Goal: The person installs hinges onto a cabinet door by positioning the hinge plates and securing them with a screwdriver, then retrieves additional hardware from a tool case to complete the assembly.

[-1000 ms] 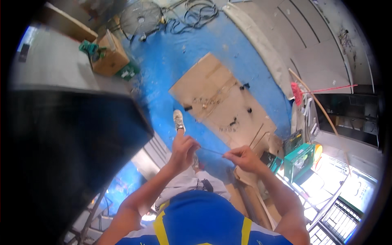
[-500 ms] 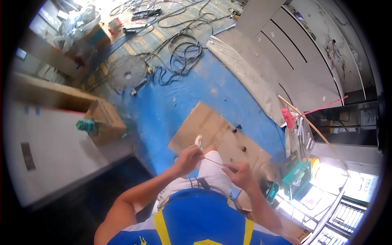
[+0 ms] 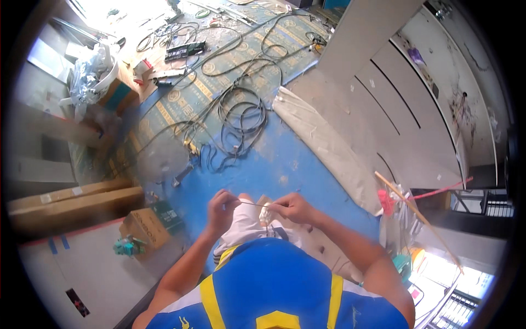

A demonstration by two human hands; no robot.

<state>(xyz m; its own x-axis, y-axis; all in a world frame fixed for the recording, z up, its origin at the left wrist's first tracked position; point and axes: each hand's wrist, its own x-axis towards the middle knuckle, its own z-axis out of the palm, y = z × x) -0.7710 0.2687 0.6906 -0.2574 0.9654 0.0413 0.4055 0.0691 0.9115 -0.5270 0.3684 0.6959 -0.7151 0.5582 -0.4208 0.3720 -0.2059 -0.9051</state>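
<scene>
Between my two hands a thin dark strand [image 3: 251,203] runs nearly level and straight; whether it is a cord or a stiff rod I cannot tell. My left hand [image 3: 221,210] has its fingers closed around one end. On the other end my right hand [image 3: 294,209] pinches with thumb and fingers. Both hands are in front of my blue and yellow shirt, above my white shorts [image 3: 241,226]. A white shoe [image 3: 264,215] shows below the strand, close to my right fingertips.
Coiled black cables [image 3: 241,112] lie ahead on the floor covering, with a blurred round fan [image 3: 163,160] to their left. A cardboard box [image 3: 145,230] stands at the left. A folded beige sheet [image 3: 323,148] and a wooden stick [image 3: 419,214] are at the right.
My view has tilted up and forward, showing more floor ahead. My left hand has moved left and my right hand up and left; the strand between them is now nearly level.
</scene>
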